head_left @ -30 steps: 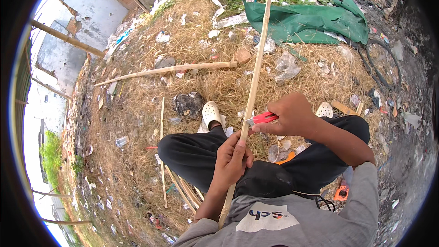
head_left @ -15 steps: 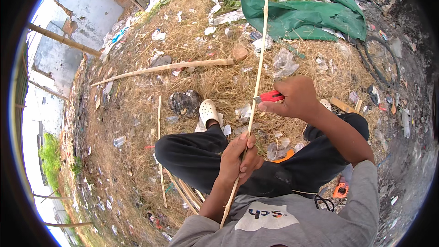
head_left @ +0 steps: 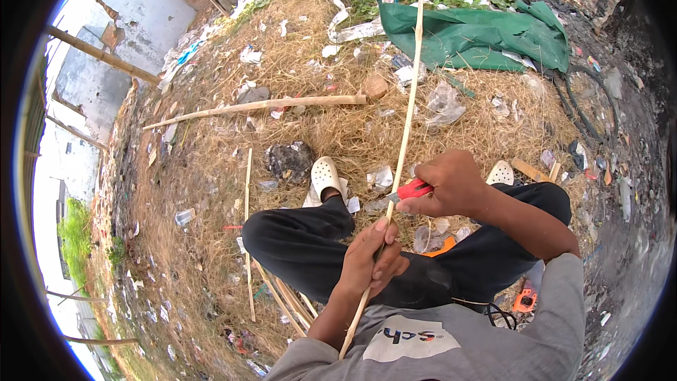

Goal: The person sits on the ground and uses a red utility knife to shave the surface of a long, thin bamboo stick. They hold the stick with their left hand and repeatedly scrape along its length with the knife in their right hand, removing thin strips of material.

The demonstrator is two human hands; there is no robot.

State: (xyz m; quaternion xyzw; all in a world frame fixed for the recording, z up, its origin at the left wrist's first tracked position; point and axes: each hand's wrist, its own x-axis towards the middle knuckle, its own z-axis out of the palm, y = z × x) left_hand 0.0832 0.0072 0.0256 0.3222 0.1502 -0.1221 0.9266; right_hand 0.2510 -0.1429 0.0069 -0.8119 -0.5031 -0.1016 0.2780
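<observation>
I could pass over dry grass (head_left: pixel 338 132) left of the held strip (head_left: pixel 409 116), the dark lump (head_left: pixel 290 161) and white shoe (head_left: pixel 324 173) obstructing.

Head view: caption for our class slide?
Left hand grips a pale strip; right hand holds a red knife against it.

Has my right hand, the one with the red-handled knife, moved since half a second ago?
Yes: your right hand, holding the red-handled knife, has moved nearer you, judged against the dark, rough, rounded lump.
</observation>
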